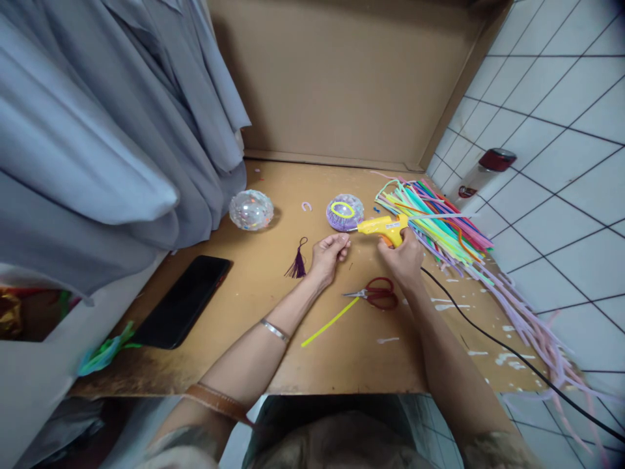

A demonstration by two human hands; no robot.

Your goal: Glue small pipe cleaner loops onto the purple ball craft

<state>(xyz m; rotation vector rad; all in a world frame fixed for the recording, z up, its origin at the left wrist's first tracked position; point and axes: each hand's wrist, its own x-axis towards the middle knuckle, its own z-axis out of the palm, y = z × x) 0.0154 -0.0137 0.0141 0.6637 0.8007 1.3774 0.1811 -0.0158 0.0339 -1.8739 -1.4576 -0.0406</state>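
My right hand (404,259) is wrapped round the handle of a yellow hot glue gun (375,227), whose nozzle points left. Just below the nozzle tip, my left hand (330,259) is closed in a pinch; what sits between its fingertips is too small to make out. Behind the nozzle stands a round clear ornament (345,212) with lilac trim and a yellow ring on top. Red-handled scissors (378,294) lie between my forearms, touching a yellow pipe cleaner (329,322). A dark purple tassel (297,262) rests left of my left hand.
Pipe cleaners (439,225) in many colours are heaped at the right. A clear ball (251,210) and a black phone (184,301) lie at left, beside a grey curtain (195,130). The gun's black cord (488,332) crosses the right side. A red-capped bottle (481,174) stands by the tiles.
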